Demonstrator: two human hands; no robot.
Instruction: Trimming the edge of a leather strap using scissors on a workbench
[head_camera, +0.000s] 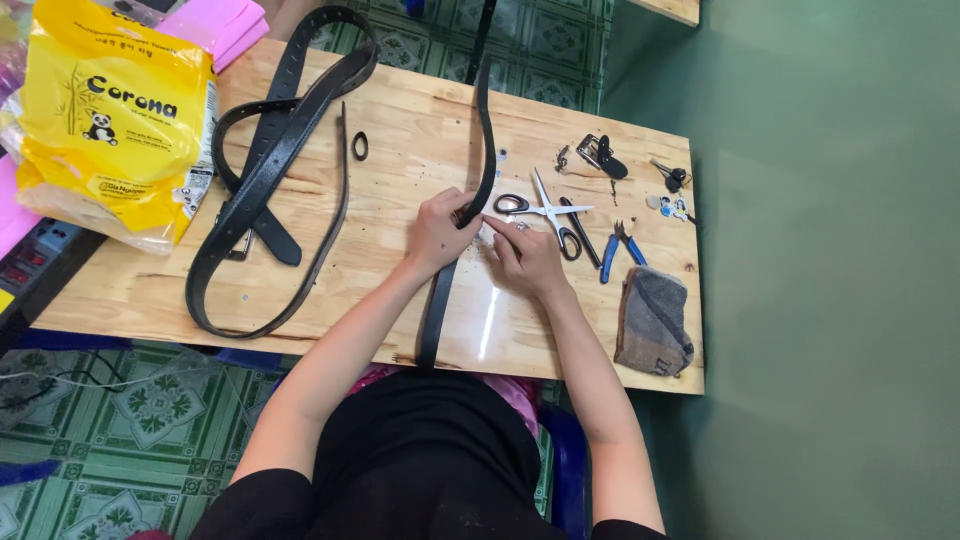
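**Both hands on the black belt strap, mid-desk**

Left hand (437, 232) is curled around the black belt strap (487, 150), fingers closed on it where the strap bends. Right hand (527, 258) sits just beside it, fingertips pinched toward the same spot; whether they clamp the strap or only touch it, I cannot tell. The strap runs away from the hands toward the far desk edge and back under the left wrist to the near edge.

Judgement: the work is at the bend, so the left hand should keep the strap flat against the desk (400, 290) while the right does the fine positioning. Keep the strap untwisted on both sides of the grip.

Just beyond the right hand's fingers: scissors (545, 211). Further to its right: blue-handled pliers (618, 250), a grey cloth pouch (655, 322), and a metal buckle (600, 155). Left of the left hand: a heap of other black belts (265, 180), a small oval loop (360, 146), and a yellow bag (110, 115).
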